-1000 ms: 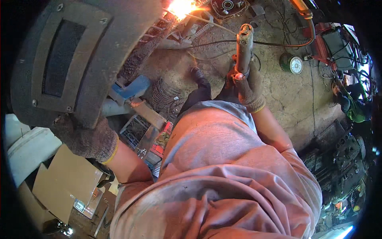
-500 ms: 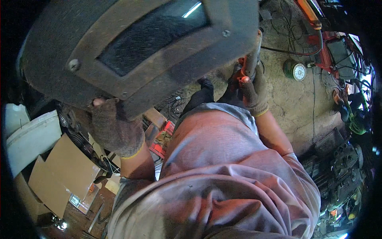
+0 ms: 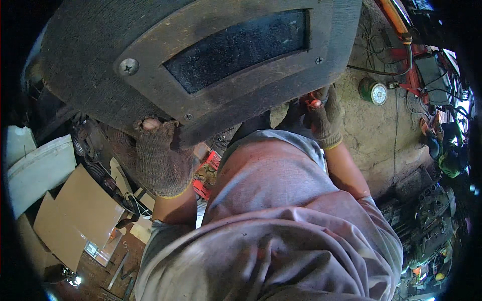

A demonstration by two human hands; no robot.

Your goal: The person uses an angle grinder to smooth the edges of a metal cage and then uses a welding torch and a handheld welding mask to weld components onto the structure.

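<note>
A dark, worn welding shield [image 3: 95,65] fills the top of the view, tilted, with a dark curved window [image 3: 241,50] in a screwed-on frame. My left hand [image 3: 163,160], in a brown knit fingerless glove, grips its lower edge, thumb on the near face. My right hand [image 3: 326,118], gloved alike, is closed at the shield's lower right corner. It holds a grey tubular tool, now almost wholly hidden behind the shield. Red light falls on the right thumb. My shirt [image 3: 271,170] and dark trouser legs show between the arms.
Cardboard [image 3: 78,210] and white curved panels [image 3: 42,165] lie at the left. On the floor [image 3: 371,135] to the right stands a green round tin [image 3: 373,92]. Beyond it are a red-framed machine [image 3: 414,75], an orange bar [image 3: 391,17] and cables. Dark metal parts [image 3: 427,215] crowd the lower right.
The shield has swung right and its window has turned more level, covering the tool in my right hand. My left hand has moved right with it; my right hand has barely shifted.
</note>
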